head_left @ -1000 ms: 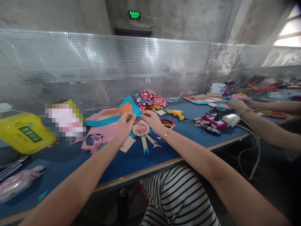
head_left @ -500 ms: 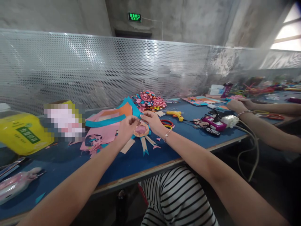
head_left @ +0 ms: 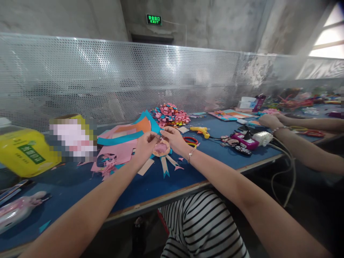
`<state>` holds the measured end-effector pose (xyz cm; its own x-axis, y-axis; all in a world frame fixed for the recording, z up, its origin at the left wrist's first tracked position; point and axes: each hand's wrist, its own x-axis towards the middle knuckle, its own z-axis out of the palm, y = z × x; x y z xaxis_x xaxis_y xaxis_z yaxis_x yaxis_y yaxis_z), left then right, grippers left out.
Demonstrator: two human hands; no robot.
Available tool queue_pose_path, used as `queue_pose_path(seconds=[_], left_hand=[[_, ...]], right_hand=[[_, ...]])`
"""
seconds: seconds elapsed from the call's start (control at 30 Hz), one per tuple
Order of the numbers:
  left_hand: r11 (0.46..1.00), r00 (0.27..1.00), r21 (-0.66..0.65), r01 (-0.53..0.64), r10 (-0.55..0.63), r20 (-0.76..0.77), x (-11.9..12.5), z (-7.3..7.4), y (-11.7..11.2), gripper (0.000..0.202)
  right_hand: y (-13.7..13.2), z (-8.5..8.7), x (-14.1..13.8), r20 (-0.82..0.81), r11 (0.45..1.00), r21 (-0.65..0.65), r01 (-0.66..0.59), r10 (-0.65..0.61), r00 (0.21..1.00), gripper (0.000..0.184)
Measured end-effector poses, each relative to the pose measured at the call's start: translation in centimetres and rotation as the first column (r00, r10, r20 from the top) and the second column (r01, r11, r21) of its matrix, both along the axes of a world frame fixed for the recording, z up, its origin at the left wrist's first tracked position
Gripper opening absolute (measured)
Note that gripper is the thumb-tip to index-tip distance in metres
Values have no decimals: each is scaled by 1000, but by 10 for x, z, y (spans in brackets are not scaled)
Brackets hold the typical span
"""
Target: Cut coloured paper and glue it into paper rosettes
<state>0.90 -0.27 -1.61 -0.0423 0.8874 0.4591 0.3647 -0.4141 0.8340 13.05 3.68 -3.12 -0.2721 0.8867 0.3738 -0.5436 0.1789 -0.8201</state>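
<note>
A round paper rosette (head_left: pixel 161 148) with a pink centre, a peach ruffled rim and blue-edged ribbon tails lies on the blue table under my fingertips. My left hand (head_left: pixel 147 143) is closed in a pinch at the rosette's upper left. Across from it, my right hand (head_left: pixel 173 138) is pinched too, its fingertips almost meeting the left ones. Whatever small piece sits between the fingers is too small to make out. Beside my left hand are sheets of pink paper (head_left: pixel 125 152) and a blue paper strip (head_left: pixel 120 139).
Behind my hands sits a heap of coloured paper scraps (head_left: pixel 170 115). Red-handled scissors (head_left: pixel 191 141) and a yellow glue gun (head_left: pixel 200 131) lie to the right, near a purple and white power strip (head_left: pixel 245 140). A yellow packet (head_left: pixel 29 154) stands left. Another person's hands (head_left: pixel 271 122) work far right.
</note>
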Motion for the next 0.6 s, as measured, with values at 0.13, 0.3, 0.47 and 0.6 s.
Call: queue_pose_path(seconds=[0.13, 0.3, 0.47, 0.6], left_hand=[[1000, 999, 7, -7, 7, 49, 0, -1, 1, 33], [998, 993, 8, -62, 61, 98, -11, -6, 13, 31], [999, 992, -7, -52, 52, 115, -23, -8, 23, 31], [1000, 992, 12, -12, 10, 125, -23, -4, 19, 30]], right_hand=[[8, -3, -1, 3, 1000, -8, -28, 28, 1000, 29], [47, -6, 39, 468, 992, 57, 111, -124, 875, 33], [77, -2, 119, 677, 706, 319, 632, -636, 370, 22], [78, -15, 148, 879, 550, 373, 748, -468, -95, 50]])
